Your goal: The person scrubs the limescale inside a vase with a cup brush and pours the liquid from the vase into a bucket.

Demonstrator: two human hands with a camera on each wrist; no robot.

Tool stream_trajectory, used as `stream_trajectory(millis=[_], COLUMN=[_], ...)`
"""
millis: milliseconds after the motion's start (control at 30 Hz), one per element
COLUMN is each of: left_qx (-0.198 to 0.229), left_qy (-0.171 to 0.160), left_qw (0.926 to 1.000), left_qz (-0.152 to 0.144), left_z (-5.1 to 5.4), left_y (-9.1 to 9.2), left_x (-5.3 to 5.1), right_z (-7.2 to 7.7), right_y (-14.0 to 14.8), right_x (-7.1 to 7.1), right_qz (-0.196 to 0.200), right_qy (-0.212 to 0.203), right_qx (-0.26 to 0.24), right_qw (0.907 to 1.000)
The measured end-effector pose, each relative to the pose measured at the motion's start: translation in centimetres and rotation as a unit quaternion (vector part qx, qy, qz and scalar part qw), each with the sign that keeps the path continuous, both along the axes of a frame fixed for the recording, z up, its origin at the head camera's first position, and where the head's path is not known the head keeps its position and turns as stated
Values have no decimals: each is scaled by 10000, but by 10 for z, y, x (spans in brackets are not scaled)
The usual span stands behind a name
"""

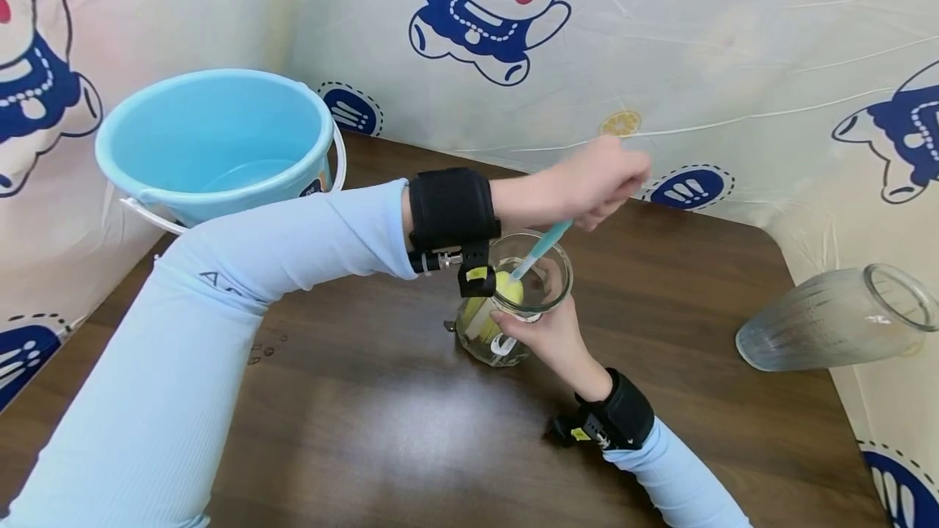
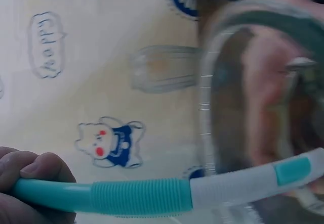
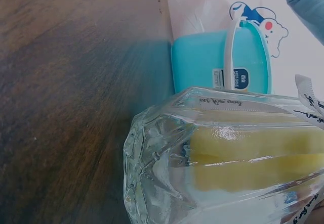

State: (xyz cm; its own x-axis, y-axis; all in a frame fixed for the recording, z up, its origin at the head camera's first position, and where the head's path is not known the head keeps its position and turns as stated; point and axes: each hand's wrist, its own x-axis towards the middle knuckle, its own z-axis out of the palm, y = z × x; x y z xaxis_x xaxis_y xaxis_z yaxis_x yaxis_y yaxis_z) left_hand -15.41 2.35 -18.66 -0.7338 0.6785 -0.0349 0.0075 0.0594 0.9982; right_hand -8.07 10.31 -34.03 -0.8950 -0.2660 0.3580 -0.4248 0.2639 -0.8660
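My left hand grips the teal end of a sponge bottle brush from above. In the left wrist view, curled fingers wrap the end of its teal and white handle. The yellow sponge head sits inside a clear glass vase, and shows through the wall in the right wrist view. Around the vase's upper part, my right hand holds it, thumb at the near side. The vase leans, its base low over or on the table; contact cannot be told. A printed ribbon is tied round it.
A light blue bucket with a white handle stands at the back left of the brown wooden table. A second, ribbed glass vase stands at the right edge. Patterned cloth hangs behind. Some water drops lie on the table.
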Motion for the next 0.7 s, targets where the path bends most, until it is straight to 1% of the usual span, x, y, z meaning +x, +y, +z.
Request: stream_trajectory(millis=[33, 133, 233, 300, 367, 433, 467, 533, 633, 700], left_qx=[99, 350, 464, 556, 666, 792, 864, 1026, 1229, 1331], left_qy=[-72, -118, -162, -135, -130, -58, -24, 65, 218, 231], left_qw=[9999, 9991, 9985, 9982, 9976, 9968, 9963, 9947, 9922, 9908], left_qz=[74, 187, 229, 205, 136, 61, 16, -47, -20, 9], left_z=[5, 18, 28, 32, 31, 31, 31, 34, 44, 48], left_y=[-1, -3, -4, -4, -2, -1, -2, -4, -10, -13], left_x=[-1, -2, -4, -10, -21, -31, -35, -39, -34, -29], right_z=[0, -1, -2, -2, -3, -3, -3, -3, -3, -3], right_y=[0, 0, 1, 1, 1, 1, 1, 1, 1, 1], right_x=[0, -1, -1, -1, -1, -1, -2, -2, -2, -2], right_qz=[7, 23, 63, 86, 123, 170, 180, 219, 227, 212], right_qy=[11, 12, -6, 26, 70, 123, 140, 142, 128, 97], right_qx=[3, -22, -109, -154, -197, -226, -234, -270, -281, -299], right_qw=[10000, 10000, 9999, 9998, 9997, 9995, 9995, 9993, 9993, 9993])
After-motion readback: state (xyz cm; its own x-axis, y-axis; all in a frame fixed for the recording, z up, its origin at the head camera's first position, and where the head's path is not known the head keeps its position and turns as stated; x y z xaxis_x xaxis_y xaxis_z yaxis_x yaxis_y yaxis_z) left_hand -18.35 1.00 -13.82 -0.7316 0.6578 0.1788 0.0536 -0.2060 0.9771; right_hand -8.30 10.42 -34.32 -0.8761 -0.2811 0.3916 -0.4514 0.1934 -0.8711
